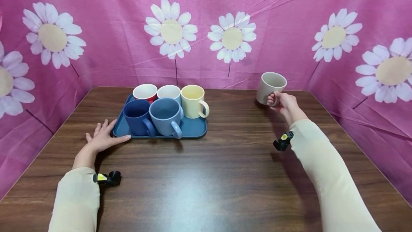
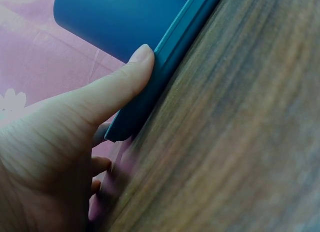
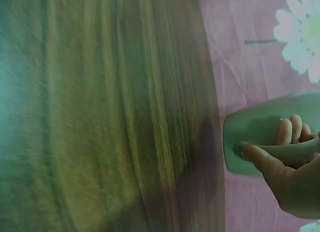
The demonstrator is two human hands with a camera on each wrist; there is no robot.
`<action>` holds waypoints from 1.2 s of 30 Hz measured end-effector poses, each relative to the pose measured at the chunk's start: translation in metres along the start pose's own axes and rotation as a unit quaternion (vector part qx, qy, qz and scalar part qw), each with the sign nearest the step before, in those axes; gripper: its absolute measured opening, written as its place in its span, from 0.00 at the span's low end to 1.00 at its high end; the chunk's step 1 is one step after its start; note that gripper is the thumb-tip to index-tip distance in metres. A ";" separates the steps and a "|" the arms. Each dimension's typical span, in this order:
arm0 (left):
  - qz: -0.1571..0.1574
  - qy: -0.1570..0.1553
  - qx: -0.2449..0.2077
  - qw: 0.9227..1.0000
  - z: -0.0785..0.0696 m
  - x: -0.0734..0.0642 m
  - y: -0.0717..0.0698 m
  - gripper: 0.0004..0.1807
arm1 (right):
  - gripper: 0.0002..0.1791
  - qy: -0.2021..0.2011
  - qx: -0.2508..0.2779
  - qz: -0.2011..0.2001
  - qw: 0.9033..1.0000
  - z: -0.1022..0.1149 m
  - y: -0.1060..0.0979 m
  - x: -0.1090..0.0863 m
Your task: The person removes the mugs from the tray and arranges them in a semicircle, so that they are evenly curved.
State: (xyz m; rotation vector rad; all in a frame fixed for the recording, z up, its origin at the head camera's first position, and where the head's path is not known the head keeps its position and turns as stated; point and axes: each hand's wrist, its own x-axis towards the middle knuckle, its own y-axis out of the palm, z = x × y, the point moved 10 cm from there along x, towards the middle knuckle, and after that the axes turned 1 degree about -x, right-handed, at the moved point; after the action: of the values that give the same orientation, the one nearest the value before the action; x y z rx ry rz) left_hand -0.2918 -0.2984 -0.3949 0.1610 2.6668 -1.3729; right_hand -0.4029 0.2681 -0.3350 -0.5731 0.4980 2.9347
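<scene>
At the right back, my right hand (image 1: pixel 283 104) grips the handle of a grey-beige mug (image 1: pixel 271 83), which stays upright. In the right wrist view the thumb lies along the handle and the fingers curl through it. My left hand (image 1: pixel 102 137) lies at the near left corner of a blue tray (image 1: pixel 196 132), fingers spread, thumb along its front edge. In the left wrist view the thumb touches the tray rim. On the tray stand a dark blue mug (image 1: pixel 136 117), a lighter blue mug (image 1: pixel 165 115), a yellow mug (image 1: pixel 191 105), a red mug with white inside (image 1: pixel 145 92) and a pale blue mug (image 1: pixel 169 91).
The brown wooden table (image 1: pixel 225 174) carries the tray at its back left. Behind and along both sides hangs a pink cloth (image 1: pixel 206 71) printed with white flowers. Black wrist cameras (image 1: pixel 111 178) sit on both sleeves.
</scene>
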 end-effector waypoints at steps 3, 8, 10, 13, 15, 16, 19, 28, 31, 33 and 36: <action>0.001 0.000 0.000 1.000 -0.001 0.000 0.000 0.54 | 0.22 -0.001 -0.003 0.005 1.000 0.002 0.000 0.008; 0.002 0.001 0.000 1.000 -0.003 -0.001 0.000 0.54 | 0.22 0.003 -0.010 -0.010 1.000 0.005 -0.002 0.018; 0.001 0.001 0.001 1.000 -0.003 -0.001 0.000 0.54 | 0.22 0.000 -0.015 -0.025 1.000 0.006 -0.004 0.021; 0.001 0.000 0.000 1.000 -0.002 -0.001 0.000 0.54 | 0.22 0.000 -0.018 -0.039 0.999 0.004 -0.007 0.024; 0.001 -0.001 0.001 1.000 -0.002 -0.001 0.001 0.54 | 0.22 0.002 -0.017 -0.036 0.999 0.002 -0.009 0.026; 0.001 -0.001 0.000 1.000 -0.002 -0.001 0.001 0.54 | 0.23 0.003 -0.015 -0.036 0.999 0.001 -0.010 0.026; 0.000 -0.001 0.001 1.000 -0.001 -0.001 0.001 0.54 | 0.23 0.011 -0.009 -0.032 0.999 -0.003 -0.012 0.029; -0.002 -0.003 0.001 1.000 0.002 -0.001 0.001 0.54 | 0.22 0.021 0.008 -0.030 0.999 -0.009 -0.012 0.034; -0.003 -0.004 0.000 1.000 0.002 -0.001 0.000 0.54 | 0.21 0.017 0.004 -0.033 0.999 -0.008 -0.012 0.034; -0.003 -0.004 0.000 1.000 0.001 -0.001 0.000 0.54 | 0.21 0.017 -0.001 -0.033 0.999 -0.008 -0.012 0.035; -0.003 -0.005 0.002 1.000 0.001 0.000 -0.001 0.54 | 0.21 0.021 -0.011 -0.024 0.999 -0.008 -0.013 0.036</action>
State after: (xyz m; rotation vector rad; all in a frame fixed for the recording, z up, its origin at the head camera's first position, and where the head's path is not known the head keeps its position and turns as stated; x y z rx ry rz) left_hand -0.2915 -0.3000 -0.3951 0.1477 2.6590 -1.3777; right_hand -0.4310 0.2789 -0.3594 -0.6422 0.4502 2.8907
